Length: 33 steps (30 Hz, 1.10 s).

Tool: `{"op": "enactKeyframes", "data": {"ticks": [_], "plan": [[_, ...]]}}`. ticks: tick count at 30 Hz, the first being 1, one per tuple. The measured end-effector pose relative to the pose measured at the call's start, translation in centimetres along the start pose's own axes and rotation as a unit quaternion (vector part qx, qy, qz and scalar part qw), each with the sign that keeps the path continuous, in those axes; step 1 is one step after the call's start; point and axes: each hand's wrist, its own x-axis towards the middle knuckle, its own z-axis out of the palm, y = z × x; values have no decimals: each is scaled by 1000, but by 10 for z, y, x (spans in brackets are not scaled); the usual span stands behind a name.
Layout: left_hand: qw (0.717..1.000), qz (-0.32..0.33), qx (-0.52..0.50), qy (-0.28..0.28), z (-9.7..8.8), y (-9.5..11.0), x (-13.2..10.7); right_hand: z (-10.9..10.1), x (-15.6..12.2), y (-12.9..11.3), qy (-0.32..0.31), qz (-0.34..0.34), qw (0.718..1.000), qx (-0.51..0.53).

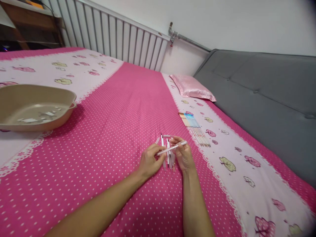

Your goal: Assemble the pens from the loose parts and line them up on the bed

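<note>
Between my two hands is a slim, pale pinkish-white pen (pixel 170 149), tilted up to the right. My left hand (pixel 151 159) is closed, pinching its lower left end. The fingers of my right hand (pixel 184 156) are closed around its right end. Just beneath lie several loose pen parts (pixel 168 161), some white with black tips, others clear or pale; my hands partly hide them. To the right, on the bed's pale strip, lie a row of tan and blue pens (pixel 190 120) and, nearer me, a row of whitish pens (pixel 201 137).
At left on the bed (pixel 111 131) stands a beige plastic basin (pixel 37 125) holding small white and grey scraps. A pink satin pillow (pixel 191 87) lies by the grey padded headboard (pixel 259 95). Along the wall runs a white radiator (pixel 111 33) with a pipe (pixel 190 40).
</note>
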Motion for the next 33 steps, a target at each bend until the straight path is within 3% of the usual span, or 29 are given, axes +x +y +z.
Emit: {"op": "enactKeyframes", "data": {"ticks": [7, 14, 25, 33], "plan": [[996, -70, -49, -6, -3, 2, 2, 1, -5, -12, -40, 6, 997, 65], [991, -105, -85, 0, 0, -7, 3, 0, -3, -12, -23, 2, 996, 85], [993, -99, -62, -3, 4, -9, 3, -1, 2, -4, 45, 14, 994, 101], [996, -75, 2, 37, 2, -8, 1, 1, 2, -4, 38, -8, 997, 74]]}}
